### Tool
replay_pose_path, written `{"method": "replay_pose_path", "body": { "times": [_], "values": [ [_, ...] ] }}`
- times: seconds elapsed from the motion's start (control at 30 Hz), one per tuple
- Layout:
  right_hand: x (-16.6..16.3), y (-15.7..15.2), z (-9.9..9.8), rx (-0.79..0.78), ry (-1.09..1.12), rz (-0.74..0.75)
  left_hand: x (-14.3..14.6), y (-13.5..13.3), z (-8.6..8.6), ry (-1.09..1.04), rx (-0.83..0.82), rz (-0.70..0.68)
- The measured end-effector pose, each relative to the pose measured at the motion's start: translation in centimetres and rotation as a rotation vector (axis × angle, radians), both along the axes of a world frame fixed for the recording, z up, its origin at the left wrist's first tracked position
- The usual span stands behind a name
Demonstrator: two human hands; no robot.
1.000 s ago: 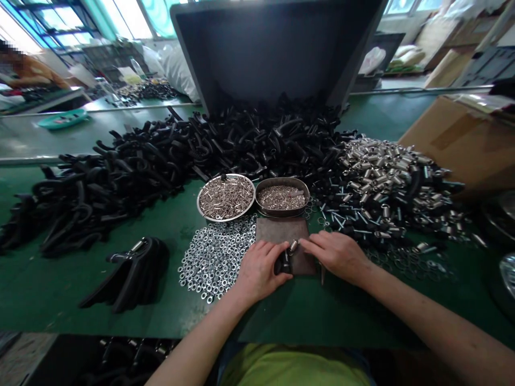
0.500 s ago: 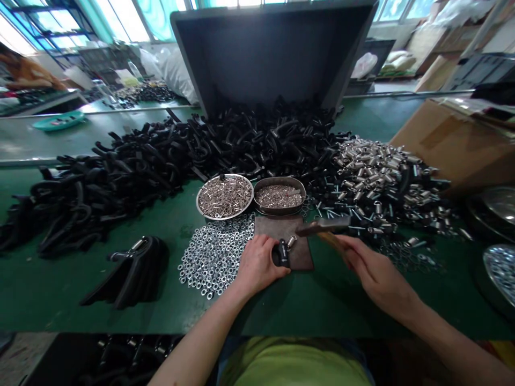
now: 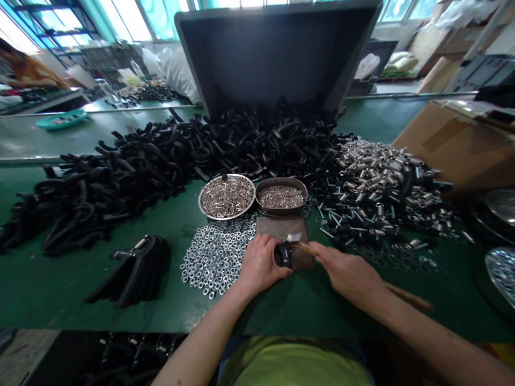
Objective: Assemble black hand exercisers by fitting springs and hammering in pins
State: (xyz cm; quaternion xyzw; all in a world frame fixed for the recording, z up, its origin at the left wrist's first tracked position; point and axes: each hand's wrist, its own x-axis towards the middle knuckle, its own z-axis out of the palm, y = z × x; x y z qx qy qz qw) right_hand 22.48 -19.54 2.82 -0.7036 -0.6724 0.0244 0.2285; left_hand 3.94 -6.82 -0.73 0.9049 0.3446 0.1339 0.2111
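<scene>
Fingers of my left hand [image 3: 262,264] are curled round a small black plastic part [image 3: 284,257], pressed against a dark metal plate [image 3: 303,261] on the table. My right hand [image 3: 349,271] grips the wooden handle of a hammer [image 3: 306,248]. The hammer's head is over the top end of the black part; whether they touch I cannot make out. Left of my left hand spread many metal nuts or washers [image 3: 217,257]. Behind the plate stand a round dish of metal pins [image 3: 200,202] and an oval tin of tiny metal pieces [image 3: 281,212].
Black curved parts [image 3: 120,166] heap across the back, before a tipped grey bin [image 3: 277,53]. Springs and bolts [image 3: 374,166] pile at right, near a cardboard box [image 3: 462,145]. Several assembled black parts [image 3: 139,273] stand at left. Another person [image 3: 30,69] sits far left.
My right hand has swung the hammer left and down, bringing its head over the black part. My left hand keeps its hold in the same place.
</scene>
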Motion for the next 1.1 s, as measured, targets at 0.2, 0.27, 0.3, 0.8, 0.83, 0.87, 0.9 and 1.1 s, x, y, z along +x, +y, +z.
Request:
{"method": "replay_pose_path", "body": {
  "times": [0.2, 0.27, 0.3, 0.8, 0.83, 0.87, 0.9, 1.1],
  "values": [
    [2.6, -3.1, -4.4, -0.046, -0.325, -0.130, 0.0, -0.1, 0.2, 0.005, -0.026, 0.021],
    [3.6, -4.6, -5.1, 0.006, -0.474, -0.140, 0.0, -0.2, 0.3, -0.022, -0.057, 0.060],
    [3.9, -5.1, -5.2, 0.019, -0.518, -0.142, 0.0, -0.2, 0.3, -0.050, -0.082, 0.095],
    [-2.2, 4.6, -2.3, -0.135, 0.101, -0.078, -2.7, 6.2, 5.1, -0.206, -0.119, 0.129],
    [-1.9, 4.8, -2.5, -0.211, 0.041, -0.086, -3.8, 9.2, 5.6, -0.141, -0.037, 0.291],
    [-1.7, 4.8, -2.6, -0.276, -0.016, -0.091, -4.9, 12.3, 6.0, -0.079, 0.020, 0.499],
    [-1.6, 4.9, -2.8, -0.326, -0.062, -0.091, -6.0, 15.4, 6.3, -0.061, 0.040, 0.630],
    [-2.0, 5.1, -3.5, -0.380, -0.197, -0.071, -11.3, 26.9, 6.1, -0.085, 0.024, 1.041]
  ]
}}
